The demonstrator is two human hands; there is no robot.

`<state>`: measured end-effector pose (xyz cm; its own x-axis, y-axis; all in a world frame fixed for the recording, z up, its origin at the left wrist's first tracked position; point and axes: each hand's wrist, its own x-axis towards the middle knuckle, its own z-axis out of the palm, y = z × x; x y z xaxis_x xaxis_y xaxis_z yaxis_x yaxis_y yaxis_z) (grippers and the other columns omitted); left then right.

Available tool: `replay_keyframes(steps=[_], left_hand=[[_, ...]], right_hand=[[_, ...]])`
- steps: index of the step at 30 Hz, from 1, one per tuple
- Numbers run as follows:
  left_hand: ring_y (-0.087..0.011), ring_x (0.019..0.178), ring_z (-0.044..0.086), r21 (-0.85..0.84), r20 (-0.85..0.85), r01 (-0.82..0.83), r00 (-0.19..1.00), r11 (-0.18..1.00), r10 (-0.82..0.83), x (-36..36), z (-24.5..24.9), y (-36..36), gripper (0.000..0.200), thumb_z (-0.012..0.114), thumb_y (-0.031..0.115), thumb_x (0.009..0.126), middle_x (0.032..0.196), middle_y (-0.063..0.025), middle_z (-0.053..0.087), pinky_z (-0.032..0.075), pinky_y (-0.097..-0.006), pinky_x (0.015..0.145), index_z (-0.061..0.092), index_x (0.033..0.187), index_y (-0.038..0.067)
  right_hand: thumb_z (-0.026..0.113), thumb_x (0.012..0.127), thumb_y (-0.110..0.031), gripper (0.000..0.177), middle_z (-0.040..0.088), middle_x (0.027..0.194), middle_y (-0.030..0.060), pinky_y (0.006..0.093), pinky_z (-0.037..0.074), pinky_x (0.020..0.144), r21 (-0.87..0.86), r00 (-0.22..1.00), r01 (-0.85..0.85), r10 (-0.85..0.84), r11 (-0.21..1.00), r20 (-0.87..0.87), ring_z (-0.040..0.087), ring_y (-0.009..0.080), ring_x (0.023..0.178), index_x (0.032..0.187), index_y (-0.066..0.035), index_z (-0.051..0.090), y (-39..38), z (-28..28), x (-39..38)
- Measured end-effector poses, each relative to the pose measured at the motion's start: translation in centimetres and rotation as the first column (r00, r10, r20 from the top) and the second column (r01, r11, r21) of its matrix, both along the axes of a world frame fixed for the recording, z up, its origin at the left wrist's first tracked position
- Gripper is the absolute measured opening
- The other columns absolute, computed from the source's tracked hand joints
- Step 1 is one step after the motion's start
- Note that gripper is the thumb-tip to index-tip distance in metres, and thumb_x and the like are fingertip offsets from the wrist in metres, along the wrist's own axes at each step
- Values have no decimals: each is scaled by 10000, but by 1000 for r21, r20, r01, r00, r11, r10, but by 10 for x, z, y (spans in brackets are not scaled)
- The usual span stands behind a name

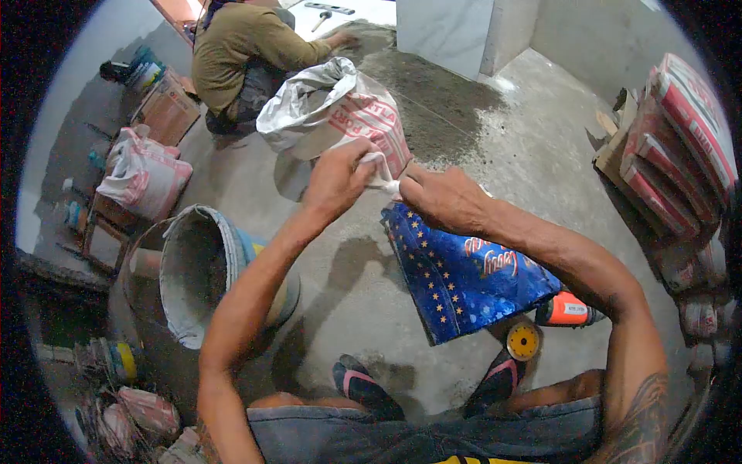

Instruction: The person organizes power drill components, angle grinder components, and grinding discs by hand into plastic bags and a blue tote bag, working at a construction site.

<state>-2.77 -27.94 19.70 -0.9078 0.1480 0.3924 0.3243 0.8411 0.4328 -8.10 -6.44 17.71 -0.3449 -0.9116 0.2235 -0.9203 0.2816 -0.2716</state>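
Observation:
My left hand [336, 179] is closed, its fingers pinching a white strap [395, 185] that forms a small loop. The other end is in my right hand [452, 199], which is also closed, close beside the left. Below my right hand is a shiny blue bag [440, 271] with gold stars and lettering, its top edge partly hidden by that hand. Just beyond both hands stands an opened cement sack [367, 116], white with red print, its mouth rolled down.
A bucket [197, 278] coated in cement stands left. An orange power tool [568, 309] and yellow disc [524, 340] lie by my right foot. Another person [247, 58] crouches ahead beside wet mortar [433, 89]. Stacked sacks [680, 155] line the right; another sack [147, 174] sits left.

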Motion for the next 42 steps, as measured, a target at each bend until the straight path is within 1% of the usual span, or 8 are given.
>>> replay_keyframes(steps=[6,8,10,13,18,29,34,42], left_hand=[[-239,692,593,-445,-213,-75,977,892,-24,25,5,41,115,554,145,823,722,-93,542,462,-370,597,548,891,53],[-217,655,581,177,150,-26,989,984,-1,26,-6,41,117,536,180,875,740,-79,533,463,-349,582,528,876,64],[-175,701,574,891,433,-340,835,302,-338,27,-13,39,183,490,245,967,800,-43,516,468,-325,599,513,904,75],[-169,794,582,944,234,-322,800,-68,-552,25,-14,38,240,478,308,985,874,-31,545,472,-321,642,526,964,74],[-185,969,595,996,-24,-39,764,-83,-644,20,-19,18,358,572,362,926,1119,-89,603,491,-330,776,572,1126,65],[-71,790,548,638,588,125,558,760,-586,16,28,7,226,608,271,912,877,14,609,451,-237,674,640,972,56],[-98,718,606,428,467,196,788,882,-401,17,-2,26,190,521,209,966,794,-24,607,512,-256,626,563,947,25],[-175,658,663,820,527,-346,767,456,-366,22,-4,52,229,428,220,1004,931,-120,621,576,-279,552,492,1107,26]], right_hand=[[436,943,-183,176,591,902,252,522,465,692,-240,898,341,-240,909,368,590,458,824,990,-20,483,-1,-26,-17],[400,968,-190,204,598,858,254,500,457,702,-270,830,453,-292,849,474,589,447,826,977,-8,491,1,-13,-17],[370,986,-201,247,598,813,243,463,456,704,-379,801,504,-255,776,542,597,418,803,960,7,501,5,-4,-18],[367,993,-210,275,590,812,218,414,452,703,-431,748,493,-115,756,654,594,343,783,941,14,519,8,14,-3],[381,1006,-248,285,565,801,180,415,451,722,-617,871,148,193,773,451,575,333,745,947,-10,526,11,26,14],[453,968,-264,242,596,874,199,452,485,716,-291,960,-204,249,935,127,602,405,813,1053,-52,534,20,1,14],[563,889,-251,268,638,795,168,373,492,690,-233,765,166,23,958,643,635,261,765,979,-8,633,23,-20,6],[636,861,-247,280,653,740,96,316,500,630,-148,455,531,-133,834,880,624,139,713,848,31,610,22,-18,16]])
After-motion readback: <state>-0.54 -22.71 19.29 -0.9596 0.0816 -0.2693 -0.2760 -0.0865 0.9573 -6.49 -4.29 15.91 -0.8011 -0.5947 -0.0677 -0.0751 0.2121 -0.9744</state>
